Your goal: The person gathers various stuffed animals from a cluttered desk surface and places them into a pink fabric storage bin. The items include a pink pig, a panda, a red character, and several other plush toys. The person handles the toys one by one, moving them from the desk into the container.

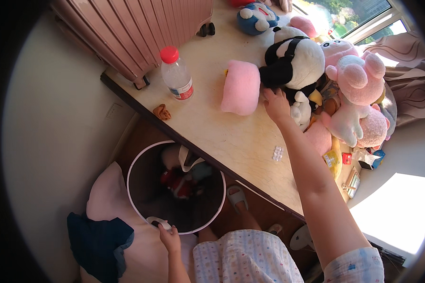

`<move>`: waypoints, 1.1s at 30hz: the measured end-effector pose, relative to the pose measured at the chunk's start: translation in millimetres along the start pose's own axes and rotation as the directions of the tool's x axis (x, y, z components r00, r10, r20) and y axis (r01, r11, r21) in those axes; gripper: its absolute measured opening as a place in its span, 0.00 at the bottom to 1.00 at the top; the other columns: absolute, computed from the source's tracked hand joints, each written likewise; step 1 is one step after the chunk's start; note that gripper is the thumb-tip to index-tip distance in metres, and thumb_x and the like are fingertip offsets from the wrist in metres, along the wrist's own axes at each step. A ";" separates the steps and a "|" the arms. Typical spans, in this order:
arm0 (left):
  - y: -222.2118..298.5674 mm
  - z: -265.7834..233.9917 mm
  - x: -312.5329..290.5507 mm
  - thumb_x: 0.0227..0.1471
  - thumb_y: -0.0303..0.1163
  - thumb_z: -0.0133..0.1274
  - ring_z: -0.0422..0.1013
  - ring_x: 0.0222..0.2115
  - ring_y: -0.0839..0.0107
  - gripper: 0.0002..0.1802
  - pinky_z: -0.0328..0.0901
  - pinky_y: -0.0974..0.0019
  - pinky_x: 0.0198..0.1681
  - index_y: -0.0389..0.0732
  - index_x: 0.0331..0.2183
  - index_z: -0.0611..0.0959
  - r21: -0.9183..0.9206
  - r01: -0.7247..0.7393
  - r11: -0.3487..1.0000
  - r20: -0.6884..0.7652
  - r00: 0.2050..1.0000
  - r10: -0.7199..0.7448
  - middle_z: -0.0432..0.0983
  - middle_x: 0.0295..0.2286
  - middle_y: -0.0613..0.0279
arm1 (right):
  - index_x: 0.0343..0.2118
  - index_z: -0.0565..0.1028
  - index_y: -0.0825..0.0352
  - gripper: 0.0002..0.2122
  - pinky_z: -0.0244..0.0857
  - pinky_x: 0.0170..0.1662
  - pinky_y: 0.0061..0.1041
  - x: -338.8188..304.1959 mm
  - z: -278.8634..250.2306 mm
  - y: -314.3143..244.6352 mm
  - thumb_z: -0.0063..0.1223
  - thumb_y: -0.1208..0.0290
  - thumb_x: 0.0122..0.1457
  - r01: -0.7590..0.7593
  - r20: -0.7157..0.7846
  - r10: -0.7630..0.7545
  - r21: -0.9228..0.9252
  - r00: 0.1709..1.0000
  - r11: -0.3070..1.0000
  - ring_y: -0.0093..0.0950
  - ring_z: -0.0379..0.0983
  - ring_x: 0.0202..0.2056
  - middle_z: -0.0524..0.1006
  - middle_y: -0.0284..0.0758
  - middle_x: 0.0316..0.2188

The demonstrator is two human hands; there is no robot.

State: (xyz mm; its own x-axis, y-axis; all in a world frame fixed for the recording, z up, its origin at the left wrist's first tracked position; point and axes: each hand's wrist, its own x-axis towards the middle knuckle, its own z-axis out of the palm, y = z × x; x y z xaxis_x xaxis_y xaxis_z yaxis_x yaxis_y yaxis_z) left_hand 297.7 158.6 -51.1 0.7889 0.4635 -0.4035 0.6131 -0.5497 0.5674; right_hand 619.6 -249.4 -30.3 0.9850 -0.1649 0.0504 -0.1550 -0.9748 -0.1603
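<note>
My left hand [171, 238] is closed on the pale handle at the near rim of a round dark fabric basket [140, 207] with a white edge. Inside the basket lie several soft things, among them a red and white one [177, 185]. Over the wide ledge, my right hand [277, 104] reaches to a panda plush [307, 63], its fingers extended against the black limb and fingertips partly hidden. A pink cushion-like plush [241, 88] lies just left of that hand. On its other side sits a small white plush [300, 111].
More plush toys, such as a pink one [361, 78] and a blue one [256, 20], crowd the window side. On the ledge stand a red-capped bottle [177, 73], a crumpled brown item [162, 112], a blister pack [278, 153] and a pink suitcase [137, 33]. A dark blue cloth [99, 243] lies at lower left.
</note>
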 end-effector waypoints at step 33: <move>-8.3 -9.2 3.8 0.39 0.22 0.51 0.67 0.33 0.55 0.19 0.63 0.63 0.36 0.35 0.38 0.68 -0.127 0.076 0.989 -0.028 0.996 -0.080 0.69 0.33 0.49 | 0.50 0.59 0.59 0.33 0.52 0.51 0.36 -209.4 -57.2 -145.5 0.59 0.75 0.37 0.225 0.229 -0.477 0.660 0.848 0.717 0.44 0.50 0.51 0.52 0.45 0.51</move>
State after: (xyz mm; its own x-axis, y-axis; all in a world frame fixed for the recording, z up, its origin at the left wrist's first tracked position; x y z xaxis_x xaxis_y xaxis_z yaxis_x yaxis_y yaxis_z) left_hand 295.2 171.4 -50.7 0.7359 0.5251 -0.4275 0.6610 -0.4201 0.6218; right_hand 431.5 -81.6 38.9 0.9269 0.3599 -0.1063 0.1608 -0.6369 -0.7540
